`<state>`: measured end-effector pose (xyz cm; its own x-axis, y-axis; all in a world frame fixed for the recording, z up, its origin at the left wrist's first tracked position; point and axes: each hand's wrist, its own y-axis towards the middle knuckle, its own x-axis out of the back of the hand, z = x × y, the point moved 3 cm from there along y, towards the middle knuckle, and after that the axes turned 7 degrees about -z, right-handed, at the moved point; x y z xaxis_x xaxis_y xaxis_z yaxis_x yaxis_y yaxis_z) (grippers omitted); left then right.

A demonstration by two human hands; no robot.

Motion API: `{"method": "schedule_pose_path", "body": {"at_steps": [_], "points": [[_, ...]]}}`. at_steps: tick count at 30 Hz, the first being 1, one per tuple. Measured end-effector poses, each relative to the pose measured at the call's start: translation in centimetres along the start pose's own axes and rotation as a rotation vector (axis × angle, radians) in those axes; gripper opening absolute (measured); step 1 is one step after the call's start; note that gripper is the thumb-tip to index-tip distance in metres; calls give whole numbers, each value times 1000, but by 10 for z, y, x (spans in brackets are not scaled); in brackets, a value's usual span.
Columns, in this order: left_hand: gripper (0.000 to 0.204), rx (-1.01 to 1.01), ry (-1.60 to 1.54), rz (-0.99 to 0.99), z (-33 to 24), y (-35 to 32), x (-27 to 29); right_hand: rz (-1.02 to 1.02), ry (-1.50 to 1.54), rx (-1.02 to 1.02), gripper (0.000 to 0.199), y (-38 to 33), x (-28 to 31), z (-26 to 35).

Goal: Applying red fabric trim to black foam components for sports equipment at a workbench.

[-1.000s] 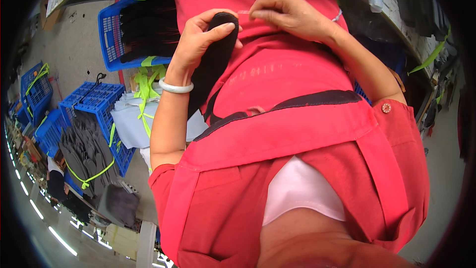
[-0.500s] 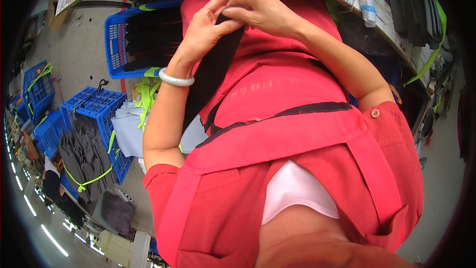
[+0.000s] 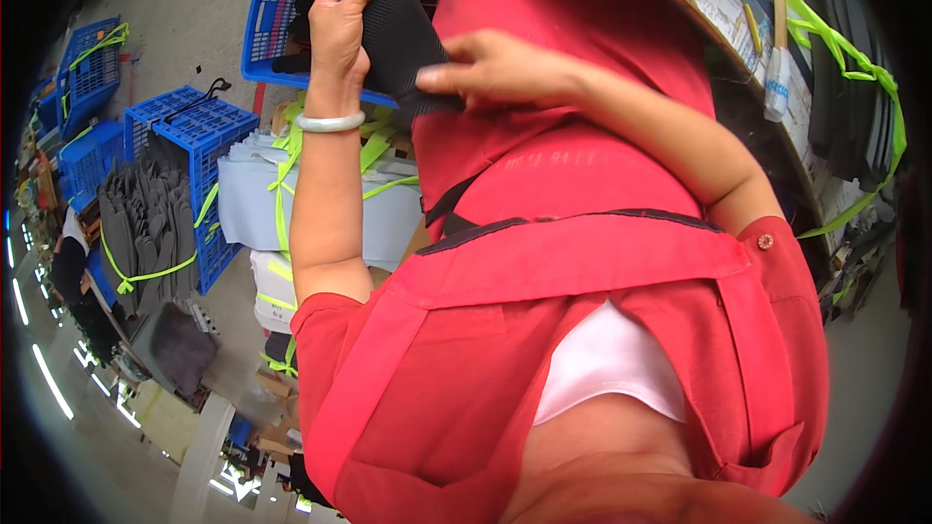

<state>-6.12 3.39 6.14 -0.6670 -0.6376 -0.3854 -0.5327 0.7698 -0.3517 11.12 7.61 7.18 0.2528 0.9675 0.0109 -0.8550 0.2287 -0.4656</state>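
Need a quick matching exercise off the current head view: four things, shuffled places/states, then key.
Things
1. black ribbed piece
2. pale bangle
3. wooden-handled tool
4. bundle of dark grey pieces

Places and states
A. on the worktable, toward the right of the picture
B. looped by a yellow-green band, toward the left of the picture
C. in the grip of the left hand, with the right hand at its lower end
D. around the left wrist

Pairs: 1-C, 2-D, 3-A, 4-B
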Motion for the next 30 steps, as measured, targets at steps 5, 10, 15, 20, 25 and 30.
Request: {"method": "schedule_pose_path", "body": {"at_steps": [5,10,15,20,25,30], "points": [[22,-5,-32,16,30,-20,9,-158,338,-89,21,22,15,-22],[16,335,-2,114,81,-59,27,-185,138,-78,20,23,21,-40],[20,305,-15,103,83,-61,21,-133,296,-42,27,26,29,-29],[24,248,-73,111,74,-43,27,-198,64,77,28,30,30,-32],[28,244,-128,138,82,-49,30,-155,-169,195,29,17,41,-27],[35,25,-437,-196,20,-3,77,129,62,-98,36,-11,29,-16]]}}
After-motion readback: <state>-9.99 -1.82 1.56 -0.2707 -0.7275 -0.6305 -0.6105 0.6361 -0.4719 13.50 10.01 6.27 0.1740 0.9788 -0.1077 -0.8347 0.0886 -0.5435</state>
